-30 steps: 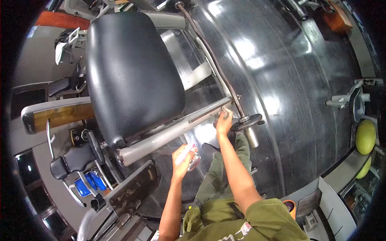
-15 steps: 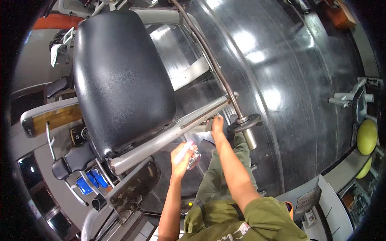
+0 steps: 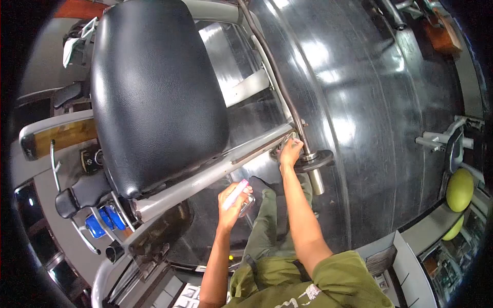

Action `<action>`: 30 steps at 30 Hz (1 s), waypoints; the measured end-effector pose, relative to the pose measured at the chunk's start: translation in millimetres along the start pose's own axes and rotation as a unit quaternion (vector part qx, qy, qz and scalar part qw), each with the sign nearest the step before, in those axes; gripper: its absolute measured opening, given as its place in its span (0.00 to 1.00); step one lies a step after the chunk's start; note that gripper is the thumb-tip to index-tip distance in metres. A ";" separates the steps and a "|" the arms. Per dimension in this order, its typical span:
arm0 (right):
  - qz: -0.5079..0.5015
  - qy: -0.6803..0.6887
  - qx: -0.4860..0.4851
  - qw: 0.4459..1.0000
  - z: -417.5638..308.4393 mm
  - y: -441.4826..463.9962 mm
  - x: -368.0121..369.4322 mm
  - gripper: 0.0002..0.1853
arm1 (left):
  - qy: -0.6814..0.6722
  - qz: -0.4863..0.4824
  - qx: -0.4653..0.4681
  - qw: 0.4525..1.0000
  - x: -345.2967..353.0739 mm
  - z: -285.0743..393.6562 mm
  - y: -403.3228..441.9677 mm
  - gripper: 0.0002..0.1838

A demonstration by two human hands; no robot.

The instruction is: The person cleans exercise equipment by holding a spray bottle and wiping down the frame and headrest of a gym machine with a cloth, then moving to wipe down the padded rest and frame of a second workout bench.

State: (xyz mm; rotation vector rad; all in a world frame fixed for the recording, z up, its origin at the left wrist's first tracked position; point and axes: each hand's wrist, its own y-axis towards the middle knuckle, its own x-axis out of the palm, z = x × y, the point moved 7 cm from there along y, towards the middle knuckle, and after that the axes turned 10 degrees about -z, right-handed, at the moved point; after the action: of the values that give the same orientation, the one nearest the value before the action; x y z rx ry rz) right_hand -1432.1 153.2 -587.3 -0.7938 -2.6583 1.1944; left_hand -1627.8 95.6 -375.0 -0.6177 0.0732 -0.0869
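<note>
Head view: a spray bottle with a white-and-pink top is being gripped in the left hand, the fingers being wrapped around the top while a clear body is being left partly in sight. It is being held up over the dark floor, near a pale metal rail but apart from it. Close to the rail's right end, the right hand is being kept with fingers bunched; something pale, perhaps a cloth, is apparently being pinched, though this cannot be told for certain. Just beside that hand a bar and a dark weight plate are being seen, and beyond the rail a black pad. The bottle is being judged light, with a stiff top and smooth sides that may turn slippery when wet; the neck is being favoured for holding. Any cloth is being taken as soft, best gathered between fingertips.
</note>
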 end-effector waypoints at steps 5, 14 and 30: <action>-0.075 -0.053 -0.018 0.996 -26.2 -49.0 13.9 0.14 | -0.002 -0.006 -0.004 1.000 7.2 -4.4 4.1 0.08; 0.009 -0.098 -0.050 0.994 -1.8 1.9 4.9 0.17 | -0.004 0.000 -0.009 1.000 28.2 -7.4 15.1 0.08; -0.530 -0.036 0.069 0.844 -146.0 -124.0 -4.0 0.31 | -0.112 0.168 0.057 0.978 44.0 35.2 -56.8 0.08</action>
State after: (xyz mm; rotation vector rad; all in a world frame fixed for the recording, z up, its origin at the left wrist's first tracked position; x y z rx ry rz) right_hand -1434.2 179.5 -397.5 0.7169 -2.3342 1.0122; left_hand -1584.2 65.2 -315.2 -0.4901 -0.0463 0.3048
